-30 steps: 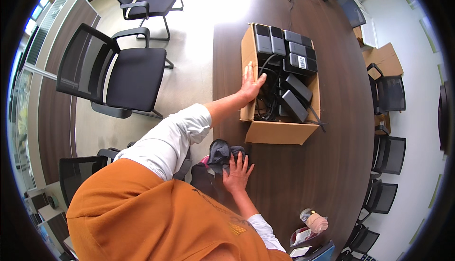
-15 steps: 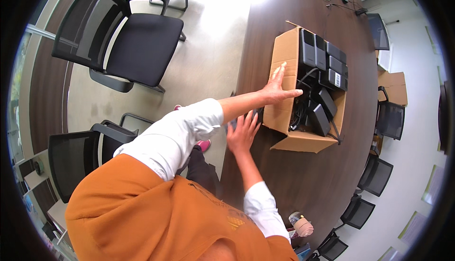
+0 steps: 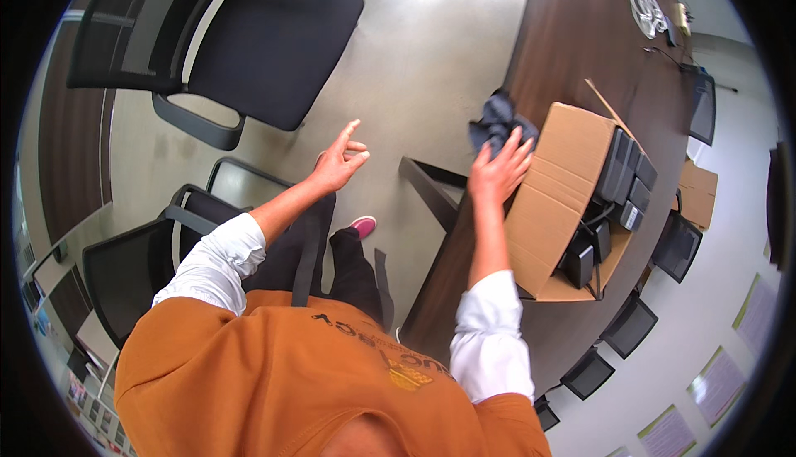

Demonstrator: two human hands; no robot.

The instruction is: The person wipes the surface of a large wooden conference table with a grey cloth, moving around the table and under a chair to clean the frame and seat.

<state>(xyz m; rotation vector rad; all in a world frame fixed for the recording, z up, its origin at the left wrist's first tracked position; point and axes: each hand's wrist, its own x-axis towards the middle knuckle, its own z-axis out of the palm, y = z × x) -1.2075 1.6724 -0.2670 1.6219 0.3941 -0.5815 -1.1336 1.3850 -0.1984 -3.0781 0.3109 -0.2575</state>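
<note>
Crumpled dark grey cloth (image 3: 496, 122) lies on the dark brown wooden table (image 3: 580, 42), near its edge and just beside the open brown cardboard box (image 3: 557, 196) holding black devices (image 3: 623, 177). Right hand (image 3: 497, 173) rests with fingers spread, fingertips touching the cloth and the box's side. Left hand (image 3: 338, 161) hangs open in the air above the grey floor (image 3: 431, 67), holding nothing, near a black mesh office chair (image 3: 240, 42).

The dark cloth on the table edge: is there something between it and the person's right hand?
No, nothing visible. The right hand lies with its fingertips already on the dark cloth, which sits on the wooden table beside the cardboard box. The left hand is empty, over the floor.
</note>
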